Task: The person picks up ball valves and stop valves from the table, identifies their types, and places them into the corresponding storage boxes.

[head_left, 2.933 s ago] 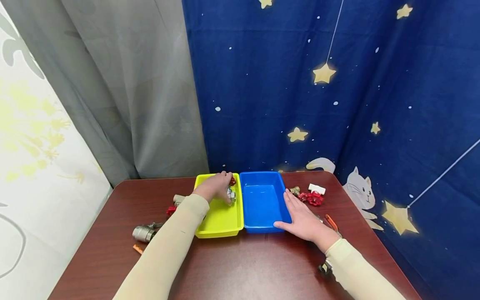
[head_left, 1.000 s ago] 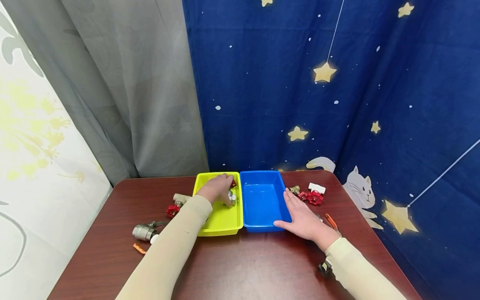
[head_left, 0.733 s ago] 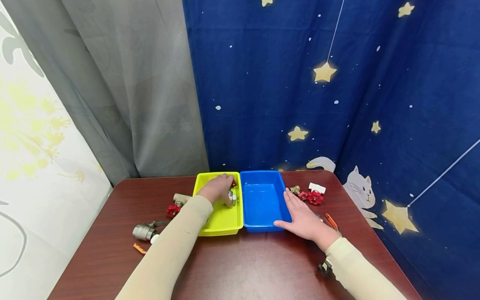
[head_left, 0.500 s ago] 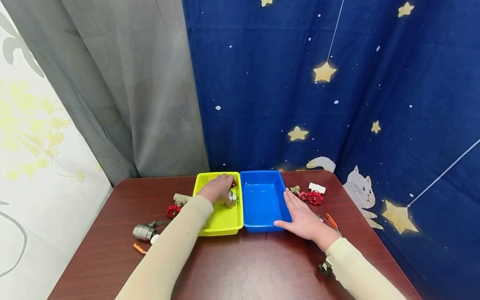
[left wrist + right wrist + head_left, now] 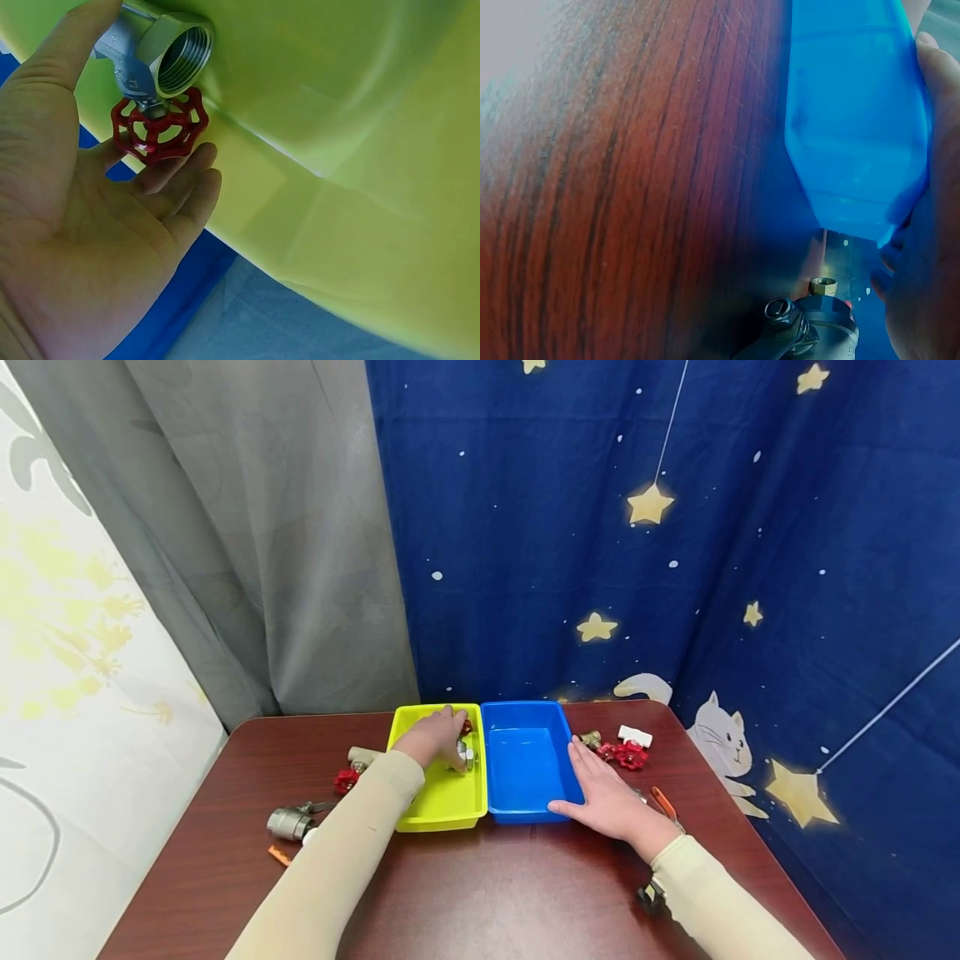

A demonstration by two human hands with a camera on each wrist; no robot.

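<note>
Inside the yellow tray (image 5: 442, 802), my left hand (image 5: 435, 739) grips a metal gate valve (image 5: 468, 758). In the left wrist view, the thumb lies along the silver valve body (image 5: 159, 41), whose threaded hexagonal opening faces out. My fingers curl behind its red handwheel (image 5: 196, 120). My right hand (image 5: 607, 797) rests on the right edge of the blue tray (image 5: 525, 768), fingers straight and thumb spread toward the near corner. In the right wrist view, that thumb lies at the rim of the blue tray (image 5: 169, 315).
Left of the yellow tray lie a beige valve (image 5: 365, 756) with a red handwheel, a steel valve (image 5: 285, 823) and an orange handle (image 5: 279, 856). To the right are a brass fitting (image 5: 590, 740), red handwheels (image 5: 632, 757), a white tee (image 5: 635, 737) and another orange handle (image 5: 663, 803).
Compared with about three seconds ago, my left hand and the gate valve have shifted slightly right and nearer. Over the last second both hands have stayed almost still.
</note>
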